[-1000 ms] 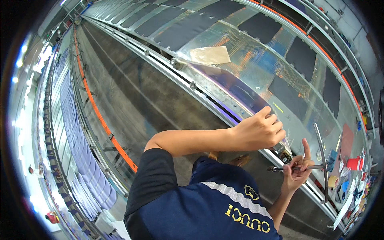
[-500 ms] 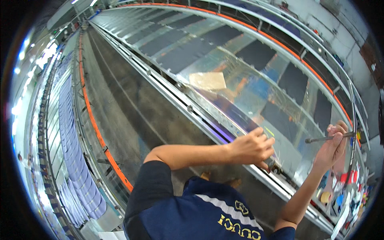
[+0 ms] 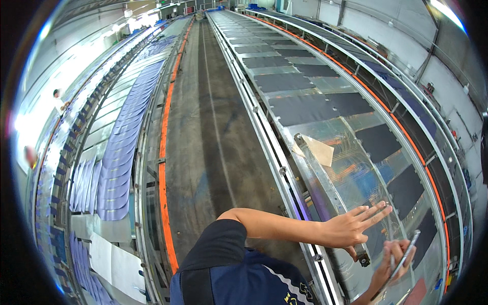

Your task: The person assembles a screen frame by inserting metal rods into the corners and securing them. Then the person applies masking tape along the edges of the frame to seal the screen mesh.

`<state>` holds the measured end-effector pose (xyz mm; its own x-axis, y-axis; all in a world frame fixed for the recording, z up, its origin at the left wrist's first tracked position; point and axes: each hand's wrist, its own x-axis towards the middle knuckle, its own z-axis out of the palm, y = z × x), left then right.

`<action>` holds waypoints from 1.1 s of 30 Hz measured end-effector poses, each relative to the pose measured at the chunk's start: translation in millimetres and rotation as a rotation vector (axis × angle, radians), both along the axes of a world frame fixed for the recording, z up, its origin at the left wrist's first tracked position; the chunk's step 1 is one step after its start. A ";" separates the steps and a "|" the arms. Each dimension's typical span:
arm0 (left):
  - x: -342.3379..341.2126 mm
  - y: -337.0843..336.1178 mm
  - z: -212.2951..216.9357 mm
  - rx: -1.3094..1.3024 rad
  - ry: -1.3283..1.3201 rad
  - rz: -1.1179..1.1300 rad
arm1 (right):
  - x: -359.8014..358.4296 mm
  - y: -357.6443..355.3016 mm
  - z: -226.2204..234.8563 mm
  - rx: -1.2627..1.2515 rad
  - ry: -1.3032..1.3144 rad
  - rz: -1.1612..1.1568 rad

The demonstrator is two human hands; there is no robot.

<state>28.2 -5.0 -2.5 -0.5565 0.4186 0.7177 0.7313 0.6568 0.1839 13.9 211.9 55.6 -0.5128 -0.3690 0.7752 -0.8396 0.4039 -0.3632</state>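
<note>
**Two hands at a long glass-topped table in a factory hall**

A long table [image 3: 325, 168] runs from the lower right far up the picture, its metal rail [image 3: 264, 137] bending with the lens. Its top is clear glass carrying dark rectangular panels [image 3: 300, 109] in a row, with bare glass between some of them. An orange strip [image 3: 406, 147] follows the table's far edge. Left of the rail lies a wide grey aisle [image 3: 208, 132], open along its whole length, bordered on its left by an orange line [image 3: 163, 152]. Beyond that line, racks hold rows of pale blue-violet sheets [image 3: 122, 147].

A tan paper label [image 3: 317, 150], roughly four-sided, lies flat on the glass just inside the rail, near a metal bracket.

The person, in a dark blue shirt with a white stripe, reaches in from the bottom edge. The left hand [image 3: 353, 229] lies across the glass with fingers spread and straight, palm down, holding nothing; whether it presses on the surface cannot be told. Just below and right of it, the right hand [image 3: 394, 259] is closed around a thin silvery tool [image 3: 406, 251], which angles up to the right above the glass. A small dark clamp [image 3: 362, 258] sits just under the left hand's thumb.
</note>
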 end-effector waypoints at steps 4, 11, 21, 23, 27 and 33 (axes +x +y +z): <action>-15.6 11.5 -4.5 -0.062 0.088 0.007 | 0.5 3.8 -5.0 0.063 -0.040 0.132; -33.4 25.6 4.0 -0.257 0.160 0.099 | -19.9 26.5 -28.3 0.006 -0.217 0.368; -36.6 41.3 5.9 -0.312 0.134 0.155 | -103.2 95.5 -155.4 0.046 -0.324 0.437; -39.3 45.4 3.9 -0.276 0.160 0.157 | -111.2 106.9 -219.0 0.010 -0.404 0.439; -44.3 45.7 6.2 -0.263 0.194 0.158 | -135.9 67.2 -294.4 -0.096 -0.386 0.224; -57.5 15.8 37.9 -0.083 0.486 0.427 | -183.1 20.1 -195.8 -0.100 -0.093 0.176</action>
